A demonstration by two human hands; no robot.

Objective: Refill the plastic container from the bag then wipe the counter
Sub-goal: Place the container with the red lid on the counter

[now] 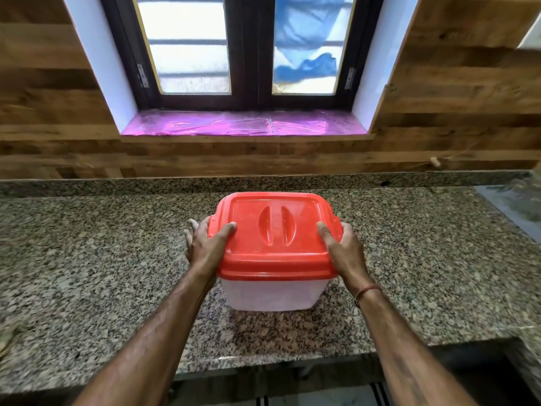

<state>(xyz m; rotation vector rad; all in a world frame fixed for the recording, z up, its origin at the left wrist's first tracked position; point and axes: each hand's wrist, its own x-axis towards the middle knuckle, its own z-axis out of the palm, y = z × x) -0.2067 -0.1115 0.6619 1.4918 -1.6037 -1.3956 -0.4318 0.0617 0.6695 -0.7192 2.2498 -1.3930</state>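
Plastic container [272, 294] sits on the speckled granite counter [87, 259], near the front edge and roughly centred below the window [243, 48]. We see its translucent white body under a red lid [275, 232] that lies flat on top, with two curved ridges moulded in its middle. Our left hand [206, 244] grips the lid's left edge, thumb pressed on the top surface and fingers wrapped down around the side. Our right hand [345, 247] does the same on the right edge, thumb on top and fingers curled over the rim; a thin reddish thread band [366, 291] circles that wrist. Both forearms reach in from the bottom of the view. What is inside the container we cannot tell, as the wall is cloudy. Behind the counter runs a wood-plank wall [44, 112], and the window sill [243, 124] is covered with shiny pink film. Something blue, possibly cloth or sheeting [307, 27], shows blurred through the right pane. At the far right edge lies a dark patch, perhaps a sink [515, 203].
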